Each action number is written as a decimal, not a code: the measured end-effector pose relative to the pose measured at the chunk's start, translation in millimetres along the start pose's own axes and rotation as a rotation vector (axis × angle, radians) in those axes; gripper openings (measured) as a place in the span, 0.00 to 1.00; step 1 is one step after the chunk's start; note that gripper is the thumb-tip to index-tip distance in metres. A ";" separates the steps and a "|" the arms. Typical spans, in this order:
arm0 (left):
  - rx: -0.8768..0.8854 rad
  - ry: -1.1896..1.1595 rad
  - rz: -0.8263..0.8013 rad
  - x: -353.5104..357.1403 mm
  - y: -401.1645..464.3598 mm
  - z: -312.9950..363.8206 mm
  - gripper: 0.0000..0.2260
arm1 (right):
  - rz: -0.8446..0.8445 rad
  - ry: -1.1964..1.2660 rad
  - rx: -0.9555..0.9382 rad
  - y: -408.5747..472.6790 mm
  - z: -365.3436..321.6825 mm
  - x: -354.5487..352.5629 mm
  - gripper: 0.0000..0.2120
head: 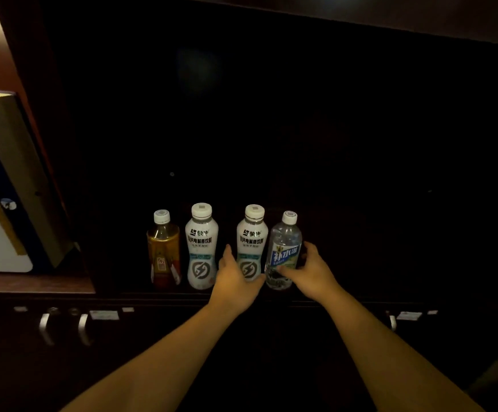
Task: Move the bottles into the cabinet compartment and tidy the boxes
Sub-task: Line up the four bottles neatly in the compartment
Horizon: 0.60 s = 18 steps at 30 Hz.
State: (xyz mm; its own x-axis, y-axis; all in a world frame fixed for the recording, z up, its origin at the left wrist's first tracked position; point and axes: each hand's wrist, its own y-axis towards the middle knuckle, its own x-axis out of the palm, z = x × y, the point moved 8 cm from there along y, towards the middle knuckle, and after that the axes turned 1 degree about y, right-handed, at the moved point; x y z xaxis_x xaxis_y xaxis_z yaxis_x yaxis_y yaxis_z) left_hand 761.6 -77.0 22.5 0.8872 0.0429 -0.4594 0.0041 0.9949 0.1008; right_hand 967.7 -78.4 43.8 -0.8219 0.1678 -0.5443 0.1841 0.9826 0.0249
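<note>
1. Bottles: four stand upright in a row at lower centre, inside the dark compartment [360, 144].
2. Your left hand [236, 281] wraps the second white bottle [252, 242].
3. Your right hand [310, 270] clasps the clear bottle [285, 251], likely to line it up.
4. A box [10, 185] leans at left.

Four bottles, all smooth glossy plastic with white ribbed plastic caps: amber bottle [163, 248] is clear plastic with a shiny gold-red film label; two white bottles [201, 248] [251, 242] are opaque with a satin printed sleeve; clear bottle [283, 251] is transparent, glossy blue film label. Cabinet [360, 144] is dark wood, matt, low sheen. Drawer handles [44, 325] look like brushed metal. Box [10, 188] is matt cardboard, tan tape strip.
</note>
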 end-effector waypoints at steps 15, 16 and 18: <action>0.043 -0.061 -0.027 14.6 -17.0 -26.4 0.44 | 0.065 0.125 0.012 -3.4 33.3 40.7 0.26; 0.045 -0.059 -0.028 14.0 -17.4 -26.6 0.44 | 0.065 0.120 0.007 -3.7 32.4 41.8 0.26; 0.047 -0.053 -0.030 13.5 -17.6 -27.1 0.45 | 0.064 0.106 0.000 -3.8 31.0 42.7 0.25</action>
State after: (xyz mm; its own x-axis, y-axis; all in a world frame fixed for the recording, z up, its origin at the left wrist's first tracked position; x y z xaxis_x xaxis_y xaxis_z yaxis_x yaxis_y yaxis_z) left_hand 761.0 -91.4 -9.4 0.9096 0.0068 -0.4154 0.0519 0.9902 0.1299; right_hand 948.6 -77.5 -5.5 -0.8610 0.2375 -0.4497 0.2380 0.9696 0.0564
